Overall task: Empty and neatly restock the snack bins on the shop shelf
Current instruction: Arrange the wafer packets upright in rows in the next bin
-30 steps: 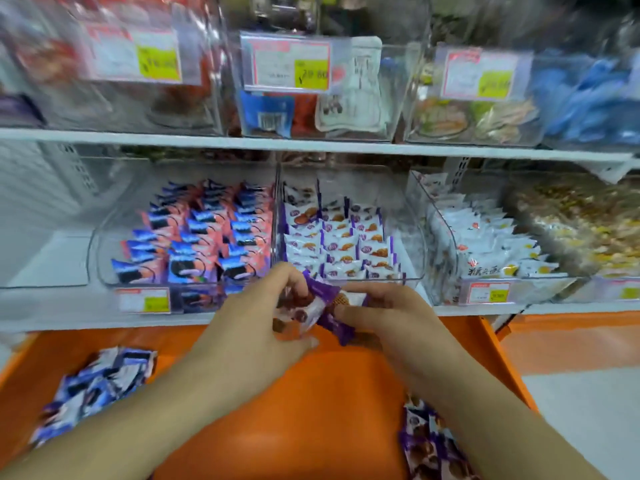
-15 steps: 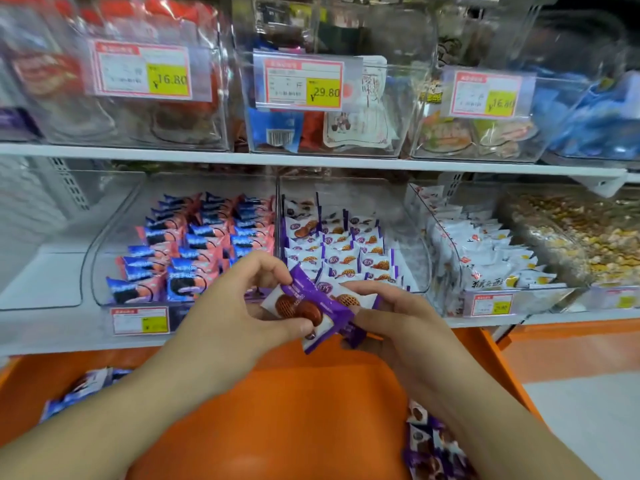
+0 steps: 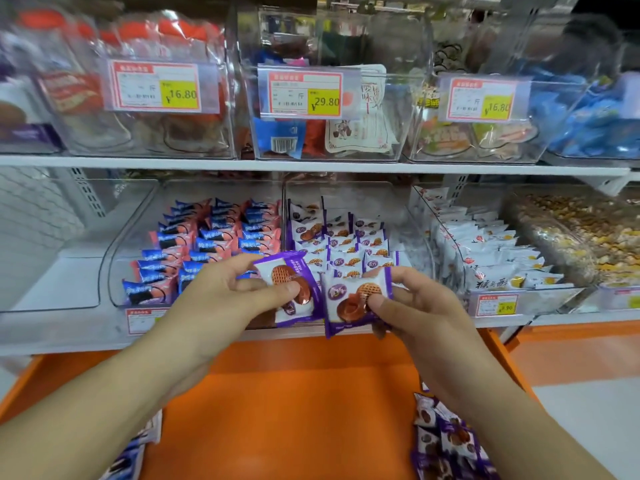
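My left hand (image 3: 221,299) pinches a purple-and-white waffle snack packet (image 3: 294,271) between thumb and fingers. Beside it my right hand (image 3: 412,306) pinches a second purple waffle packet (image 3: 346,299). Both packets hover just in front of the clear middle bin (image 3: 415,244), which holds neat rows of the same purple waffle packets (image 3: 346,244). More loose purple packets (image 3: 446,441) lie on the orange ledge (image 3: 294,393) at the lower right.
A clear bin of blue-and-pink packets (image 3: 214,244) stands left of the middle bin, and a bin of white packets (image 3: 491,251) stands to its right. Blue packets (image 3: 131,455) lie at the ledge's lower left. Upper-shelf bins carry price tags (image 3: 304,93).
Both hands have risen from the orange ledge toward the middle bin. The packets they held together have come apart, one in each hand.
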